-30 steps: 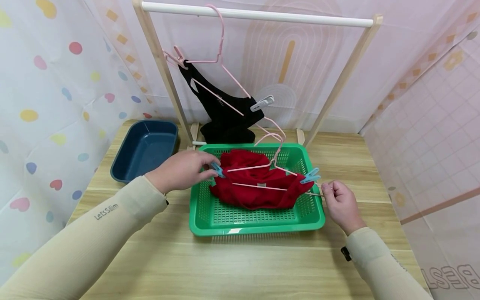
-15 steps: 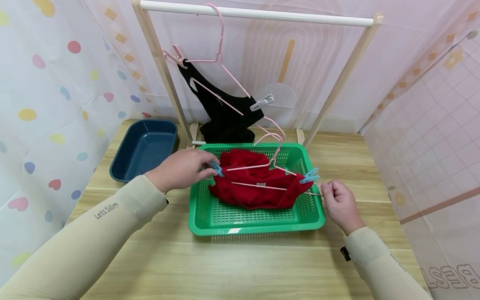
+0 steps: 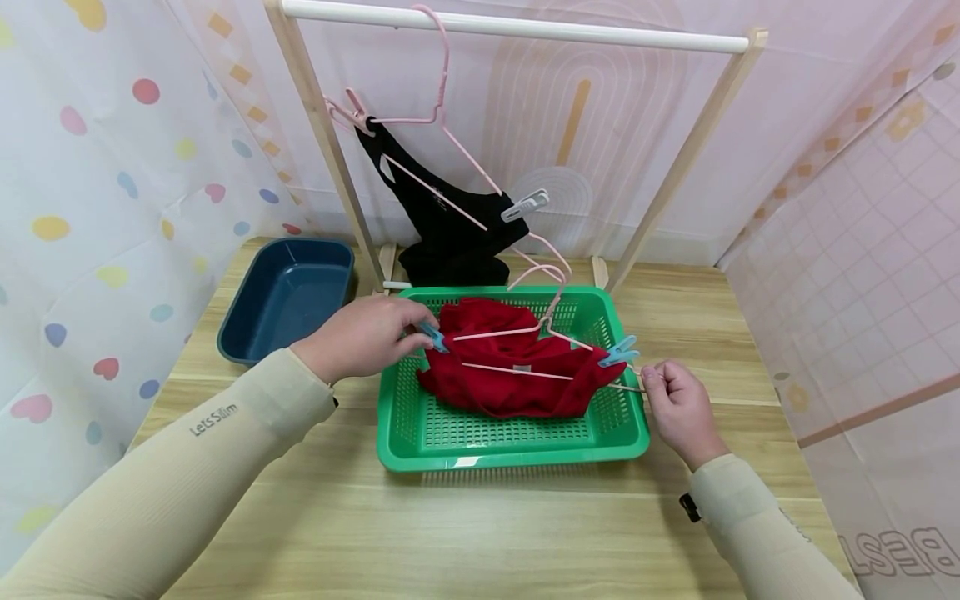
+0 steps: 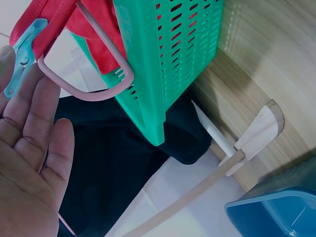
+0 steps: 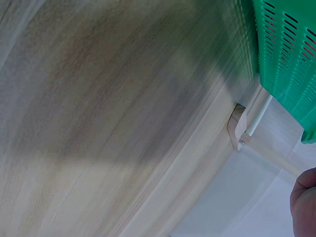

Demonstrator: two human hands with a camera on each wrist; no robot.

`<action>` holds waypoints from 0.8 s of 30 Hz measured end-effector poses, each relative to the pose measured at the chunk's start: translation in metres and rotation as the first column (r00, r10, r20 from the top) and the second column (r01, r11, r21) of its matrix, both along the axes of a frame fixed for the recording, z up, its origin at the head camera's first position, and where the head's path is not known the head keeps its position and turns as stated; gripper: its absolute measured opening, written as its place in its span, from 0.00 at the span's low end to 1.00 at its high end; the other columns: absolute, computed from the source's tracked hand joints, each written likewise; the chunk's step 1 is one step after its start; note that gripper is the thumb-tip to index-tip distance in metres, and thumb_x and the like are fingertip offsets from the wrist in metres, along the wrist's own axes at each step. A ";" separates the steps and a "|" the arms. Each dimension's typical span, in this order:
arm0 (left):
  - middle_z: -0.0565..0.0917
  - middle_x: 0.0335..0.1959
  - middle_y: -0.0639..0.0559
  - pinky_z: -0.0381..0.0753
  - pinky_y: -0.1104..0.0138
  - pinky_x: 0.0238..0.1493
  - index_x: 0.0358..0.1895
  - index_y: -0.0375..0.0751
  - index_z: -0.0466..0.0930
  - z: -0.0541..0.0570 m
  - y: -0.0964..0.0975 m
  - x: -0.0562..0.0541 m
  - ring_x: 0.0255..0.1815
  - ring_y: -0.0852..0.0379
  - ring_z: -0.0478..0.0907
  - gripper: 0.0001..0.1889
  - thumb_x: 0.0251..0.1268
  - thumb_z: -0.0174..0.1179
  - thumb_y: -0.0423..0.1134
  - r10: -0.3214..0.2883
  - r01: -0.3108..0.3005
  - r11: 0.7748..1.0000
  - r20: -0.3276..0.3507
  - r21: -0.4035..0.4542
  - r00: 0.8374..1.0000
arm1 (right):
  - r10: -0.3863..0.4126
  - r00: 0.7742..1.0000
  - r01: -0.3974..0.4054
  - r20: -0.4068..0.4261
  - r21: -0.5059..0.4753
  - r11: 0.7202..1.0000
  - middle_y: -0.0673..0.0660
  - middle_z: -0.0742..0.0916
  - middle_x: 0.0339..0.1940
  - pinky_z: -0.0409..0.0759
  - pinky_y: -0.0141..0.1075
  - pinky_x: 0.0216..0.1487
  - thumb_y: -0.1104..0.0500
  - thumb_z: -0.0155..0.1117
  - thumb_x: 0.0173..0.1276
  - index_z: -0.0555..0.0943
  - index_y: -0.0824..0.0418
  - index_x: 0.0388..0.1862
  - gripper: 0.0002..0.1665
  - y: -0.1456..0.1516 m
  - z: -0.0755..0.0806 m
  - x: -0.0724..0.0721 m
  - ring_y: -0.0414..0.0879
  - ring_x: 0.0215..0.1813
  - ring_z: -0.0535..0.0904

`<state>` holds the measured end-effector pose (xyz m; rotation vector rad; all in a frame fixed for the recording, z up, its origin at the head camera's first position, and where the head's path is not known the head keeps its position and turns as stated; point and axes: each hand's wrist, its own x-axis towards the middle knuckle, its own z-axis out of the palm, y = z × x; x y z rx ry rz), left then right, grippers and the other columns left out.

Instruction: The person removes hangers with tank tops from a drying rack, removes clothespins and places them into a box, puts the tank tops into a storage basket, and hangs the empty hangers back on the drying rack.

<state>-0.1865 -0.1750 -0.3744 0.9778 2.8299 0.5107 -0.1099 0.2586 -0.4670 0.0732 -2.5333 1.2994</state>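
Note:
A red garment [image 3: 517, 383] lies over a pink hanger [image 3: 517, 373] in the green basket [image 3: 517, 463], a blue clothespin at each end. My left hand [image 3: 371, 333] pinches the left blue clothespin [image 3: 433, 336] between thumb and fingers; the left wrist view shows this clothespin [image 4: 25, 58] biting the red strap beside the hanger's corner. My right hand [image 3: 681, 408] pinches the hanger's right end past the basket rim. Near it, the right blue clothespin [image 3: 619, 351] sits on the garment's other strap. In the right wrist view only part of that hand [image 5: 305, 205] shows.
Behind the basket, a black garment [image 3: 450, 225] hangs tilted on a pink hanger [image 3: 441, 75] from the rack's white rail [image 3: 525, 27], with a pink clothespin [image 3: 358, 112] and a grey clothespin [image 3: 525, 205]. A dark blue tub [image 3: 288, 300] stands at the left on the wooden table [image 3: 480, 533].

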 end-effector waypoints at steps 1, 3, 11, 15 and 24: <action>0.91 0.40 0.57 0.86 0.55 0.51 0.53 0.47 0.88 0.000 0.000 0.000 0.39 0.60 0.85 0.12 0.73 0.68 0.45 0.000 0.000 1.000 -0.001 0.003 1.000 | -0.004 1.000 0.004 -0.003 -0.001 1.000 0.47 0.71 0.24 0.65 0.30 0.27 0.67 0.59 0.80 0.73 0.65 0.24 0.18 0.000 -0.001 0.000 0.35 0.28 0.65; 0.91 0.40 0.57 0.86 0.55 0.51 0.52 0.47 0.89 0.000 0.000 0.000 0.39 0.61 0.85 0.11 0.73 0.68 0.45 -0.002 0.002 1.000 -0.005 0.010 1.000 | -0.008 1.000 0.008 -0.007 0.000 1.000 0.47 0.71 0.24 0.65 0.29 0.27 0.67 0.59 0.79 0.73 0.65 0.24 0.19 0.001 -0.002 0.000 0.35 0.28 0.65; 0.91 0.43 0.56 0.87 0.55 0.50 0.51 0.48 0.90 0.001 -0.001 0.000 0.41 0.58 0.85 0.09 0.73 0.68 0.43 -0.014 0.014 1.000 -0.030 0.022 0.999 | 0.002 1.000 -0.002 0.001 -0.013 1.000 0.47 0.71 0.23 0.66 0.30 0.27 0.65 0.59 0.81 0.72 0.64 0.24 0.20 -0.001 0.000 0.001 0.36 0.28 0.66; 0.92 0.43 0.55 0.86 0.57 0.48 0.50 0.48 0.90 0.001 -0.002 0.000 0.39 0.59 0.84 0.08 0.73 0.69 0.43 -0.020 0.021 0.999 -0.048 0.027 0.999 | 0.009 1.000 -0.009 -0.007 -0.014 1.000 0.48 0.71 0.23 0.66 0.30 0.27 0.64 0.58 0.81 0.72 0.64 0.23 0.21 -0.001 -0.001 0.000 0.37 0.28 0.67; 0.91 0.40 0.58 0.82 0.62 0.42 0.47 0.49 0.90 0.000 -0.003 0.001 0.33 0.62 0.79 0.07 0.73 0.68 0.43 -0.032 0.034 0.999 -0.075 0.033 0.997 | 0.015 1.000 -0.015 -0.012 -0.014 1.000 0.49 0.72 0.25 0.66 0.30 0.27 0.64 0.59 0.81 0.72 0.64 0.24 0.20 -0.001 -0.002 0.001 0.37 0.29 0.67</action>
